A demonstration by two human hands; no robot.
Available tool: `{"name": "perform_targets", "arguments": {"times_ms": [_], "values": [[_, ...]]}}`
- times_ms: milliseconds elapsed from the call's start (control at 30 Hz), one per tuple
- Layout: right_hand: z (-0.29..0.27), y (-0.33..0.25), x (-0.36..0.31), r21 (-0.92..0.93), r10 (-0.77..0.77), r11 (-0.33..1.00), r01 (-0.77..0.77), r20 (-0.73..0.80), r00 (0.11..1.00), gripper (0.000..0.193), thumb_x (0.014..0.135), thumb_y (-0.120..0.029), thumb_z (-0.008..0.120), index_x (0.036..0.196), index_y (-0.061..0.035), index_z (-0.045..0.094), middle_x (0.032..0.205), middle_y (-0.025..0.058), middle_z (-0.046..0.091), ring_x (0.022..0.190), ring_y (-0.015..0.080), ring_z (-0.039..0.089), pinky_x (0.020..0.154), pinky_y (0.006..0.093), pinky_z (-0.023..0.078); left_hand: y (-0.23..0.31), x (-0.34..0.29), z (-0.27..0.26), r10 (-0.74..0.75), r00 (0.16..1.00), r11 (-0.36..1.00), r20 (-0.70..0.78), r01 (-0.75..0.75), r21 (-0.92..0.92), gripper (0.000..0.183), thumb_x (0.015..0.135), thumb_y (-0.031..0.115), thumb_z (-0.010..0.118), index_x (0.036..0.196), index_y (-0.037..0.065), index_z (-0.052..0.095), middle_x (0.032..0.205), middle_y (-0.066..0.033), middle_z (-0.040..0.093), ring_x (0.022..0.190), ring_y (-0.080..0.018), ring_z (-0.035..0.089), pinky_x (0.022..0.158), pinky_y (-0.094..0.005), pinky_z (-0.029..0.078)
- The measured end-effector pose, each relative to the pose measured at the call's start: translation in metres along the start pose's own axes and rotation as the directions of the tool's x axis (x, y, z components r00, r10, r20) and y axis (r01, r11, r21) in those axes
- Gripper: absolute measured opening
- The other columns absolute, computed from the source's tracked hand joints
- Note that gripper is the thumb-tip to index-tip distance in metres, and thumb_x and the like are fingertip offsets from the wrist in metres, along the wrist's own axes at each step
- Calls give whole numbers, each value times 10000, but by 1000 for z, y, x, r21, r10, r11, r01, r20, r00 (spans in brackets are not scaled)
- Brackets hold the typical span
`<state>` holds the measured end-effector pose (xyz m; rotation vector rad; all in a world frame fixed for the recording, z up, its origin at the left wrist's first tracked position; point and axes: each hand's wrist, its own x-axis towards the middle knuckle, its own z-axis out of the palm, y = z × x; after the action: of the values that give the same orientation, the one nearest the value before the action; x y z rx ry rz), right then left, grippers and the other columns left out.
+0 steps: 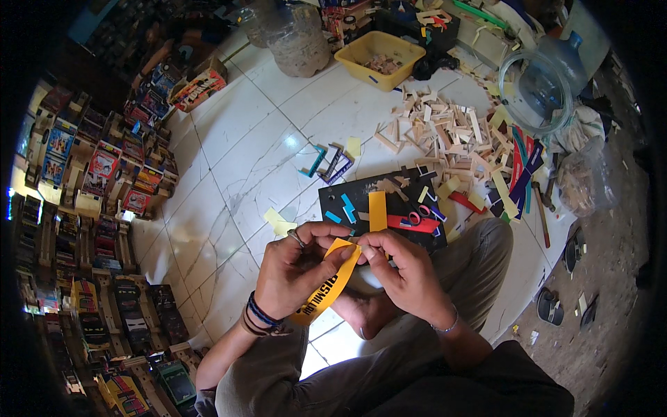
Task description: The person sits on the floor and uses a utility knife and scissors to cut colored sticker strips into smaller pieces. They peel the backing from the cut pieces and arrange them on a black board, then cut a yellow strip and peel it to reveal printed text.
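Observation:
A yellow strip with black lettering (332, 283) hangs curved between my hands, above my folded legs. My left hand (281, 274), with a ring and dark bracelets, is closed on it, the thumb pressed along its upper part. My right hand (403, 267) pinches the strip's upper end between thumb and fingertips; exactly what lies between them is too small to see. Just beyond is a black board (331, 197) bearing scissors (419, 216), another yellow strip (377, 206), a red strip (406, 223) and blue pieces (347, 208).
Cut wood pieces (451, 132) are heaped at the far right, near a yellow basin (379, 73). A hammer (542, 215) and sandals (550, 307) lie to the right. Rows of toy trucks (101, 170) line the left. Paper scraps (279, 221) lie on the tiles.

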<state>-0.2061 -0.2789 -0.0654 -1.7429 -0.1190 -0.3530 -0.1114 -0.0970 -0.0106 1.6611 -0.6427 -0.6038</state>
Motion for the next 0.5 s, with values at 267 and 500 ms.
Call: {"name": "perform_targets", "arguments": {"times_ms": [267,500], "values": [[-10,-1,-3,114,117,985,-127,86,989,196,1044,-98,543,1186,25,599,996,119,694,927,183,714,754,284,553,-2,-1,0,-39,998,988,39,45,-147,287,968,-5,658,1243,-43,587,1078,-99,734,984,-97,672,875,-239,535],[-11,2,-3,62,36,997,-38,33,999,192,1015,-101,600,1165,17,621,997,116,691,923,176,714,747,288,553,-2,0,-1,-30,999,996,29,33,-86,282,962,-11,664,1231,-28,579,1042,-79,707,974,-125,689,874,-249,532]]}}
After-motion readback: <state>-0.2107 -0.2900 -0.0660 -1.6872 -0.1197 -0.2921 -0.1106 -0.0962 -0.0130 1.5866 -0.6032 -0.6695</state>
